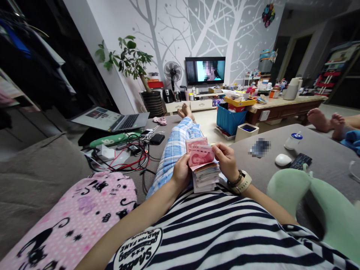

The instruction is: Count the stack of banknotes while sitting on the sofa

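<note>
Red 100 banknotes [199, 154] are held up between my two hands, over my lap. My left hand [181, 169] is closed on their left edge, thumb on the face of the notes. At the upper right corner, my right hand [225, 159] pinches a note between thumb and fingers. Just below the notes, a thick stack of papers [206, 178] with many layered edges rests against my striped shirt [213, 221]; what its sheets are I cannot tell. A watch and a dark bracelet circle my right wrist.
Left of my legs lie an open laptop [112, 119], tangled cables [140, 150] and a pink cat-print cushion [92, 213]. On the right are a green neck pillow [292, 185], a white mouse [282, 160], a small keyboard [301, 161] and a lidded jar [293, 141]. Another person's feet [320, 119] rest beyond.
</note>
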Motion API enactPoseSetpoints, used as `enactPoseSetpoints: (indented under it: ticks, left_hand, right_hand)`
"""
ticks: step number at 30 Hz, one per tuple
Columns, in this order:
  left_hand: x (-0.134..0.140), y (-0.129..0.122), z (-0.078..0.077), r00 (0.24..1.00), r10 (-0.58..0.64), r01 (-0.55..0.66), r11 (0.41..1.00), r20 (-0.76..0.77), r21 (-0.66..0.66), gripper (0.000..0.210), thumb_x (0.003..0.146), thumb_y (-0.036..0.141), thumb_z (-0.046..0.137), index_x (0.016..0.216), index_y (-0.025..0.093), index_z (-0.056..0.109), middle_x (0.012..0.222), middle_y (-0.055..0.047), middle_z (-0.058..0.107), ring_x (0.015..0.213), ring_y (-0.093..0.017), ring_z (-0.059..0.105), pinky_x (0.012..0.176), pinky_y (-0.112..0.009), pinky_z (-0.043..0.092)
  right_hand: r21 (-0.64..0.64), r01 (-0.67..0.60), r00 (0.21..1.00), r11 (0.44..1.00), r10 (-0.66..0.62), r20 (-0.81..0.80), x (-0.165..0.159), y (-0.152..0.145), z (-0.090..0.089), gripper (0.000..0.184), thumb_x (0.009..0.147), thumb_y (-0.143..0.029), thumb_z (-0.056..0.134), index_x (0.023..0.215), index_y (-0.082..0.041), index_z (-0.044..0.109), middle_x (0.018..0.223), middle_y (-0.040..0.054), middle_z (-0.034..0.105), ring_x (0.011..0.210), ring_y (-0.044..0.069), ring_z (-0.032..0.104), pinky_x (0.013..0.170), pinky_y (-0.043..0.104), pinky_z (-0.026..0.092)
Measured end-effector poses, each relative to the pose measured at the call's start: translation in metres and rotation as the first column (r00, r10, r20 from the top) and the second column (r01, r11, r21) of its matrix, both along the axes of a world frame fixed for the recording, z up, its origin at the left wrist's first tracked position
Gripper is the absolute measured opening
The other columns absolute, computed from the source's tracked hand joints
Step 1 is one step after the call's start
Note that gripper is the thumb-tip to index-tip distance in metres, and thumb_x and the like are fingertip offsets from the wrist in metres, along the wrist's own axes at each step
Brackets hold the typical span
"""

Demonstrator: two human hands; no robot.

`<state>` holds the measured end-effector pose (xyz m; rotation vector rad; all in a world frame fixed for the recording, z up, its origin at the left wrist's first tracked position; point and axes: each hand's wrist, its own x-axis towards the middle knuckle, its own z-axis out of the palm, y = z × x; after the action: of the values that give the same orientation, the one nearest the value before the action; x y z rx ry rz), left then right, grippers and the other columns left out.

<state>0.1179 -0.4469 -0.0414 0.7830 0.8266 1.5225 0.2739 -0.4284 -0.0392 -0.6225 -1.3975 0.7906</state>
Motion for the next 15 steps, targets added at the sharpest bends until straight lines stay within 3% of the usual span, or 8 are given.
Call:
enactPoseSetpoints:
  ticks: [9,15]
  left_hand:
    - [0.0017,-0.0024,0.0043,0.999,-0.008,0.009,1.000,0.043,-0.019,0.010,0.064,0.026,0.070,0.067,0.016,0.071,0.073,-0.005,0.074,0.072,-0.022,0.069,0.076,-0.032,0.054]
    - [0.0033,-0.0063,0.0100,1.000,-0.013,0.013,1.000,0.027,-0.005,0.012,0.061,0.025,0.068,0.068,0.016,0.073,0.076,-0.008,0.077,0.076,-0.023,0.070,0.074,-0.031,0.055]
  right_hand:
    - [0.021,-0.014,1.000,1.000,0.014,-0.016,-0.0007,-0.0014,0.0019,0.034,0.091,-0.047,0.060,0.070,-0.020,0.059,0.058,-0.0040,0.046,0.055,0.012,0.039,0.055,0.027,0.033]
    - [0.024,-0.017,1.000,1.000,0.018,-0.022,-0.0003,-0.0013,0.0005,0.034,0.091,-0.046,0.061,0.070,-0.020,0.059,0.057,-0.0046,0.042,0.055,0.011,0.035,0.055,0.027,0.031]
